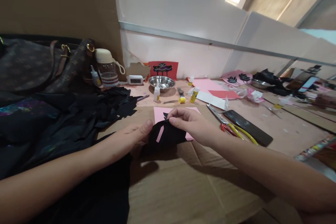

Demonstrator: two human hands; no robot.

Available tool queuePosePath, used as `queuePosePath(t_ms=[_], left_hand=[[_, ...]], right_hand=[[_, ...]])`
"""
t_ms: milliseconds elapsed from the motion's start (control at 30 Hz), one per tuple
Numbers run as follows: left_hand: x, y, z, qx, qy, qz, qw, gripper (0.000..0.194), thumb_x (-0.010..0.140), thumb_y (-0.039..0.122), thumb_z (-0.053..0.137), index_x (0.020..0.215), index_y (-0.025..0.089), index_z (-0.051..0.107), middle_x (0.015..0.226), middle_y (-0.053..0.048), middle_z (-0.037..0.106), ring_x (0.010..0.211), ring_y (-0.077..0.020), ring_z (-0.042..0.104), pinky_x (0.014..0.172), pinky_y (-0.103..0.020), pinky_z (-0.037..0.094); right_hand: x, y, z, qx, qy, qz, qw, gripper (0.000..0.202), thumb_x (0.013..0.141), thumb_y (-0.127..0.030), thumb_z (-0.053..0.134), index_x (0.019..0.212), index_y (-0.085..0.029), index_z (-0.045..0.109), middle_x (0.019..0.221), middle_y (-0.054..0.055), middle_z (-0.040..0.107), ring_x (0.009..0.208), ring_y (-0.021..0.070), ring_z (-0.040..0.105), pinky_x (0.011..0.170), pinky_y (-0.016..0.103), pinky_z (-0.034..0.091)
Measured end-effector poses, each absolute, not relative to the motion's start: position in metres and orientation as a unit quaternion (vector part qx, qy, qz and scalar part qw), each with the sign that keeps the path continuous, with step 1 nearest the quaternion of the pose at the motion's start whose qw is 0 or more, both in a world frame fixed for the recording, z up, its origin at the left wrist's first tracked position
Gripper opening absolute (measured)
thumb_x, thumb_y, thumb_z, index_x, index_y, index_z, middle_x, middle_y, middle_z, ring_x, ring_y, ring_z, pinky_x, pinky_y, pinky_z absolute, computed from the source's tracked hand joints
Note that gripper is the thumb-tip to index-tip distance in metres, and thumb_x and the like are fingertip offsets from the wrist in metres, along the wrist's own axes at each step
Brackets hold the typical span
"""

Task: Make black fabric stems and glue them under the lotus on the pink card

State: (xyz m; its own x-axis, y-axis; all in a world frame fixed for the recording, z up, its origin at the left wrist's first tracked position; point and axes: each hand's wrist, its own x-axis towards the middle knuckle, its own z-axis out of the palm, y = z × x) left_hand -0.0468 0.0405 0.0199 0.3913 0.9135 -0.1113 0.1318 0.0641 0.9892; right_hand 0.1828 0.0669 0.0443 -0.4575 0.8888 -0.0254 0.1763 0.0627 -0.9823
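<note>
Both hands are on a piece of black cloth (170,134) with a small pink paper strip (160,133) lying on it. My left hand (133,133) grips the cloth's left edge, thumb on top and fingers hidden beneath. At the upper edge, the thumb and forefinger of my right hand (187,122) are pinched on the cloth. Behind it lies a pink paper sheet (194,110), partly covered, with a dark cut shape (165,115) showing near my right fingertips.
Scissors (219,116) and a black phone (248,126) lie to the right. Glue bottles (156,92), a glue stick (194,95) and a steel bowl (162,82) stand behind. Black fabric (65,122) is heaped at left. Cardboard (173,189) covers the near table.
</note>
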Motion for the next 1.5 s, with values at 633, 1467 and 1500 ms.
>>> queuePosePath(t_ms=[633,1467,1500], left_hand=[[-0.039,0.034,0.007,0.586,0.464,0.228,0.624,0.04,0.071,0.056,0.081,0.087,0.019,0.08,0.076,0.0,0.073,0.064,-0.0151,0.057,0.06,-0.024,0.04],[-0.041,0.035,0.01,0.672,0.407,0.236,0.572,0.036,0.086,0.057,0.069,0.077,0.024,0.079,0.08,-0.001,0.074,0.078,-0.021,0.065,0.072,-0.026,0.048],[-0.041,0.035,0.009,0.661,0.413,0.23,0.583,0.032,0.083,0.054,0.073,0.078,0.023,0.079,0.079,-0.001,0.074,0.075,-0.0197,0.064,0.069,-0.025,0.047]], right_hand=[[0.19,0.058,0.021,-0.373,-0.62,0.625,0.294,0.043,0.077,-0.05,0.086,0.105,-0.02,0.073,0.101,0.004,0.076,0.087,0.0184,0.069,0.075,0.028,0.052],[0.178,0.042,0.036,-0.412,-0.787,0.385,0.25,0.008,0.088,-0.027,0.072,0.092,-0.021,0.07,0.092,0.0,0.073,0.086,0.0183,0.067,0.078,0.028,0.049],[0.177,0.041,0.037,-0.411,-0.792,0.38,0.244,0.008,0.088,-0.027,0.072,0.093,-0.021,0.069,0.093,0.001,0.072,0.086,0.0184,0.066,0.077,0.028,0.048]])
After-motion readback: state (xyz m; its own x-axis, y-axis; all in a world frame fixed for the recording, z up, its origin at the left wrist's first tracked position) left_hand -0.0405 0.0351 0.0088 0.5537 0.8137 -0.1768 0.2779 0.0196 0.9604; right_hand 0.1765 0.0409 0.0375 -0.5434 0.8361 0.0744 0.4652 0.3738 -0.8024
